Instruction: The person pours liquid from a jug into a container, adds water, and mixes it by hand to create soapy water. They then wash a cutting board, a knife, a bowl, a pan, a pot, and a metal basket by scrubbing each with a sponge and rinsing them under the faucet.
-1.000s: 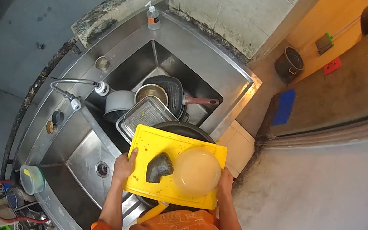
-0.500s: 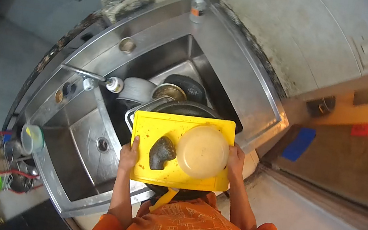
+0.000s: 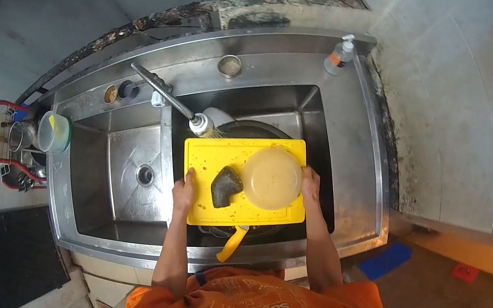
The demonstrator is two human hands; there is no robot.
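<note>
Held level over the right basin of a steel double sink [image 3: 361, 166], close to the sink's front rim: a yellow cutting board [image 3: 229, 159], gripped at both short edges. Left hand [image 3: 183, 190] clamped on the board's left edge, thumb lying on top, fingers hidden beneath; right hand [image 3: 310, 189] closed on the right edge in the same way. Little slack at the back edge, with the faucet head [image 3: 201, 125] just beside the board's far left corner (touching or not, hard to tell). More open room to the left, over the bare left basin with its drain [image 3: 145, 175], and to the right along the flat steel deck. Under the board, dark pans [image 3: 256, 131] poking out at the far side and a yellow handle [image 3: 231, 243] jutting from beneath the near edge toward the orange shirt. Board itself bright yellow, rectangular with rounded corners, speckled with brown smears and crumbs. Resting on it: an upturned pale bowl [image 3: 271, 178] toward the right, streaked brownish, and a dark lump [image 3: 226, 186] just beside the bowl on its left, apparently touching it. At the back right corner of the deck, a soap pump bottle [image 3: 339, 54]; off the left end, a clear container [image 3: 54, 131] near red tubing.
</note>
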